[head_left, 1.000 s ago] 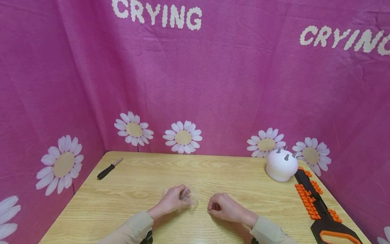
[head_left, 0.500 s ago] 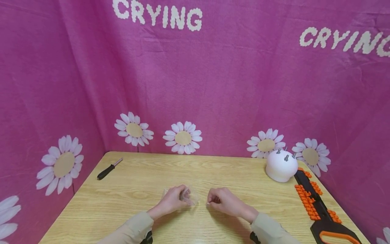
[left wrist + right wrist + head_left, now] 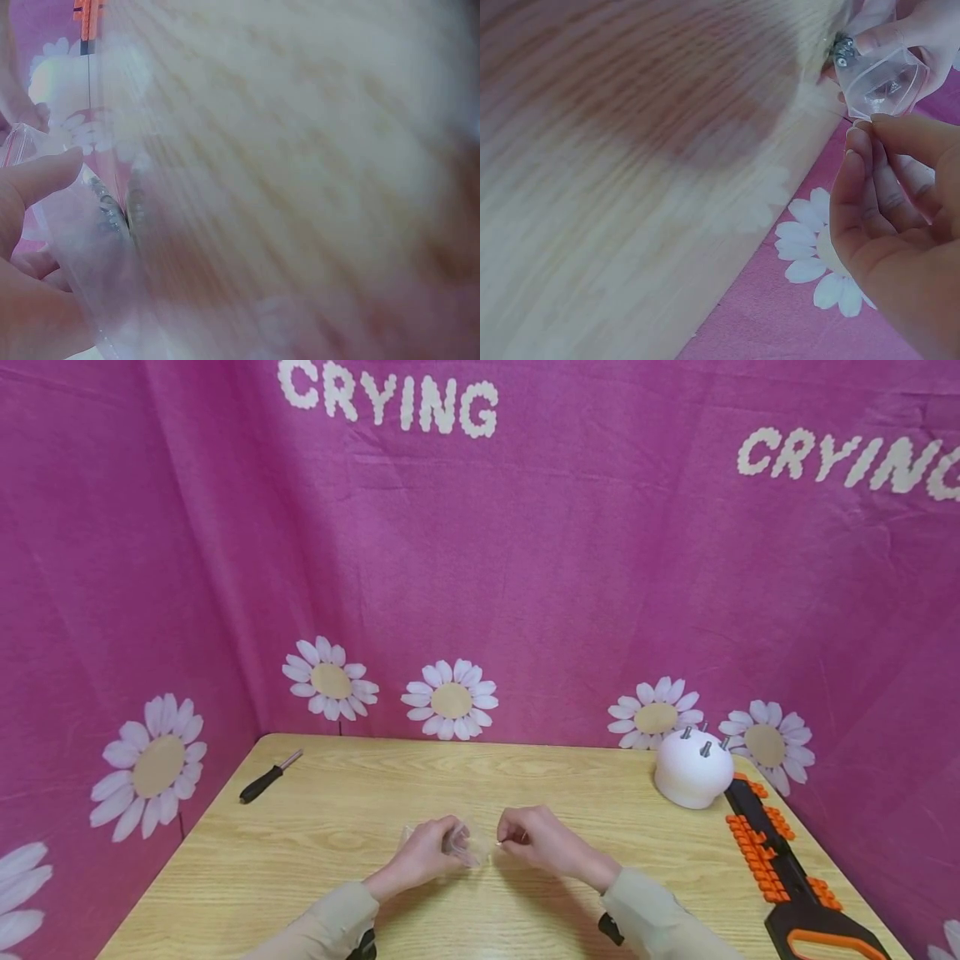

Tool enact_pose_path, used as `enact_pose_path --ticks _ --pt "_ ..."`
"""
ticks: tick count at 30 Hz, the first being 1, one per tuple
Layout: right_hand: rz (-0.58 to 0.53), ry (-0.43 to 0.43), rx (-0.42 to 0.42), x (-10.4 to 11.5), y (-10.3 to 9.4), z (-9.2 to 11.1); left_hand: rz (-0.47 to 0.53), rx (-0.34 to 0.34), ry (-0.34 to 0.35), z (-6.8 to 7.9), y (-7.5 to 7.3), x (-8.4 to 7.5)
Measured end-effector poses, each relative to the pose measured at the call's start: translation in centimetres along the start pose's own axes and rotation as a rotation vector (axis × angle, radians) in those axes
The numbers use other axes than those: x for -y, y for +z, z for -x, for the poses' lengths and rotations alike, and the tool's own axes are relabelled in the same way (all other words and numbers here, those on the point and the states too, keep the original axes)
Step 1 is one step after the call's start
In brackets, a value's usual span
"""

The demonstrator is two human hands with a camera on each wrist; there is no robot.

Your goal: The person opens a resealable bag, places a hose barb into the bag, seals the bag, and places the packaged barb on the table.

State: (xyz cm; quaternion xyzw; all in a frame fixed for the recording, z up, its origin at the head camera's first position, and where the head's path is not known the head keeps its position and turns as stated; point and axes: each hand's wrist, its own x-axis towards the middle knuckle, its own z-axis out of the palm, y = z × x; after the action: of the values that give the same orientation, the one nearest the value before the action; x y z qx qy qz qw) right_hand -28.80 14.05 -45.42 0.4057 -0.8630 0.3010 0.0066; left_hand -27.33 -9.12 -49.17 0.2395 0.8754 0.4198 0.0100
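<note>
A clear plastic zip bag (image 3: 892, 75) is in the grip of my left hand (image 3: 429, 850), low over the middle of the table. Small shiny metal pieces (image 3: 844, 52) lie bunched in the bag; their exact kind is too small to tell. The bag's mouth points toward my right hand (image 3: 547, 847). Thumb and index fingertip of that hand pinch a tiny thin piece (image 3: 847, 117) close beside the bag's open end. Whether this piece touches the bag, I cannot tell.
A black-handled screwdriver (image 3: 261, 783) lies at the back left of the wooden table (image 3: 360, 777). At the back right stands a white rounded object (image 3: 692, 772) with several metal studs on top. Along the right edge lies a black and orange toy-gun-like object (image 3: 787, 860).
My right hand has moved left and slightly away from me, closer to the bag, with the tiny piece in its fingertips. The left hand and bag have stayed nearly still.
</note>
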Motion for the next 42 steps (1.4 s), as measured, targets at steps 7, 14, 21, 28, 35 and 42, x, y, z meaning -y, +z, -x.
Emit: enact_pose_path --ticks 7,14,21,28,35,42 --pt "0.012 0.000 0.010 0.3 0.1 -1.0 -0.010 0.000 0.010 0.0 -0.1 0.1" --pt "0.021 0.002 0.016 0.4 0.4 -1.8 -0.022 -0.004 0.012 -0.1 0.0 0.2" --pt "0.016 0.005 0.044 0.6 0.6 -2.3 -0.029 0.001 0.008 -0.2 0.0 0.1" --pt "0.013 -0.013 0.016 0.7 0.6 -2.1 -0.039 -0.008 0.031 -0.1 -0.1 0.0" --pt "0.010 -0.020 -0.007 0.3 0.3 -1.2 -0.038 -0.014 0.020 -0.1 -0.1 -0.2" --pt "-0.040 0.017 0.019 0.1 0.4 -0.3 -0.033 -0.015 0.002 0.0 -0.1 -0.2"
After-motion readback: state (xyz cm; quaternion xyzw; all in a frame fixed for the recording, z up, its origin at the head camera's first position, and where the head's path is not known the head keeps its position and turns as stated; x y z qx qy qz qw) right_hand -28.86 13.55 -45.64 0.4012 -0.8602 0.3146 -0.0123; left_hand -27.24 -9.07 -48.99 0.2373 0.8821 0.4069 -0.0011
